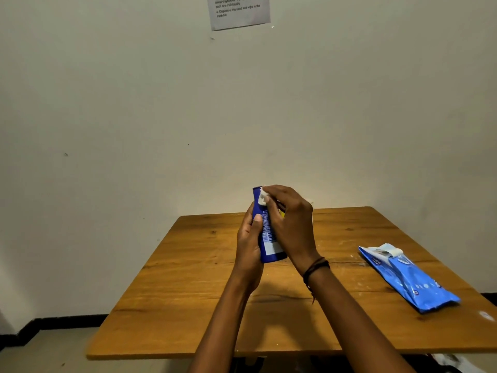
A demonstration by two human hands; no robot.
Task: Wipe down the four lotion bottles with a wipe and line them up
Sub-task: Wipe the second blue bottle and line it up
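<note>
Pale wall [107,103] is filling most of the view behind a wooden table [188,305], and a blue wipe pack [411,278] is lying flat on the table's right side, well apart from the hands. Its flap [390,251] at the far end is sitting lifted with something white showing at the opening; how full the pack is cannot be told. A printed notice [239,12] on the wall is being cut off by the top edge, and its text is too small to read fully. A sliver of yellow [282,214] is peeking out behind the right hand, too hidden to identify. The table's near corners are running out of view. A blue bottle [269,238] is being held upright above the table's middle, between both hands. The left hand [248,246] is gripping its lower body, fingers curled round the back and thumb lying along the front. The right hand [290,222], a dark cord [316,267] on its wrist, is pinching a small white wipe [263,198] in curled fingers and pressing it against the bottle's top end, covering much of the bottle's right side.
</note>
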